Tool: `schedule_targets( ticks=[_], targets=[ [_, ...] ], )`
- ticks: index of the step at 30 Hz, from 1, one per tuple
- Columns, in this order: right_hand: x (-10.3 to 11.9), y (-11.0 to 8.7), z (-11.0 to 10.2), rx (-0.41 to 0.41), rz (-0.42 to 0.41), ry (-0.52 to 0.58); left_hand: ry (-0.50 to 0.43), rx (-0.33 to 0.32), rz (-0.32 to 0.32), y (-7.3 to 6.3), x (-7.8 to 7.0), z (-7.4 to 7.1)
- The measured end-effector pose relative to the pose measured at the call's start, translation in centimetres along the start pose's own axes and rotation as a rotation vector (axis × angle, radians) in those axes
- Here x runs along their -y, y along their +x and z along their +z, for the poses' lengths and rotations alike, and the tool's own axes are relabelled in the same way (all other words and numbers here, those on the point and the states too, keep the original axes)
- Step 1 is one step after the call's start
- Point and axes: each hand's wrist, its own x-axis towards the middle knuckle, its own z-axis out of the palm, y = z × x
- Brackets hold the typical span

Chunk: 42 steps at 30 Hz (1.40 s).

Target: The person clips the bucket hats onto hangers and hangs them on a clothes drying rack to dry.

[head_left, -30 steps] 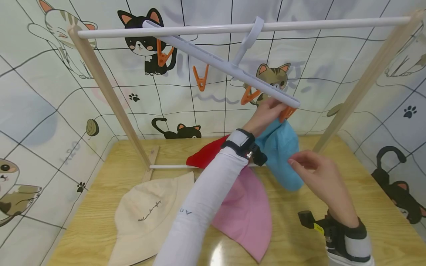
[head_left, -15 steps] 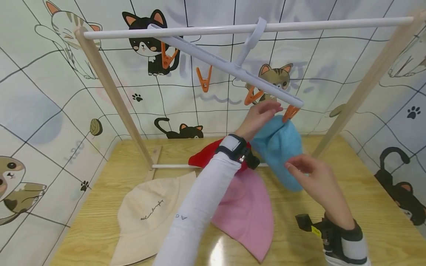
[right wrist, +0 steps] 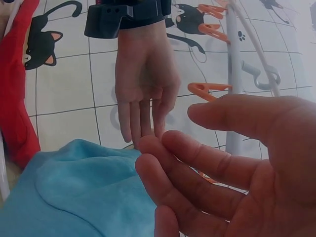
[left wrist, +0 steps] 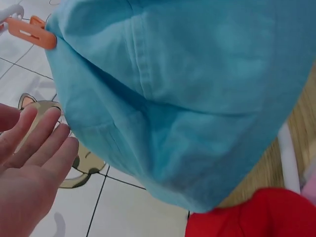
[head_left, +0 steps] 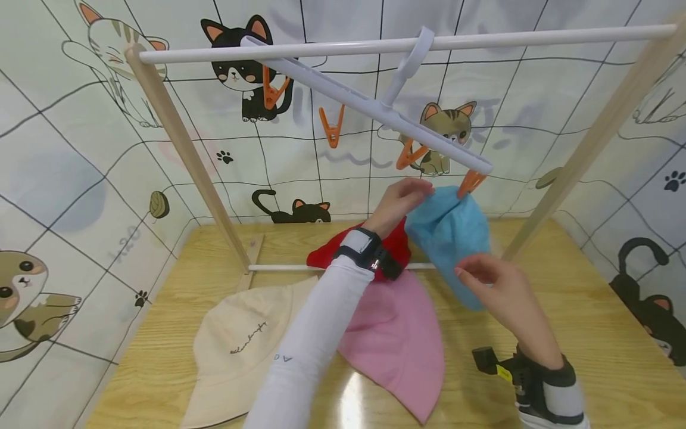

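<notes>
A light blue cloth hat (head_left: 447, 229) hangs from an orange clip (head_left: 471, 183) at the near right end of a white hanger (head_left: 370, 108). The left hand (head_left: 401, 204) is beside the hat's upper left edge; in the left wrist view its fingers are extended and hold nothing. In front of the hat's lower right side is the right hand (head_left: 501, 292), fingers loosely bent, thumb apart from them, nothing between. The right wrist view shows the blue hat (right wrist: 84, 182) below and beyond the right fingertips. More orange clips (head_left: 332, 128) hang bare along the hanger.
The hanger hooks over a white rod (head_left: 536, 39) between wooden posts (head_left: 187, 155). Below on the wooden table lie a cream bucket hat (head_left: 241, 345), a pink hat (head_left: 399, 339) and a red hat (head_left: 327, 247). A cat-print backdrop (head_left: 354, 161) stands behind.
The left hand has come away from the orange clip, moving left and down. The blue hat stays hanging from the clip. The right hand has barely moved.
</notes>
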Motion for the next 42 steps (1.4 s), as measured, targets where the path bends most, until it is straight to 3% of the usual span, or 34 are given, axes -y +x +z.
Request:
schedule_targets(
  ticks=[10, 24, 32, 36, 42],
  targets=[
    [-0.5, -0.2, 1.3, 0.021, -0.008, 0.037, 0.048, 0.041, -0.053, -1.5, 0.9, -1.5],
    [-1.2, -0.3, 3.4, 0.081, 0.032, 0.080, 0.144, 0.100, -0.188, -2.9, 1.9, -3.1],
    [-1.1, -0.5, 5.6, 0.139, 0.011, 0.115, 0.248, 0.184, -0.249, -3.9, 2.0, -4.2],
    [-1.1, -0.8, 6.6, 0.186, 0.030, 0.087, 0.300, 0.234, -0.256, -4.3, 2.1, -4.7],
    [-1.2, -1.2, 7.7, 0.224, 0.027, 0.079, 0.319, 0.246, -0.255, -4.5, 2.2, -5.1]
  ],
)
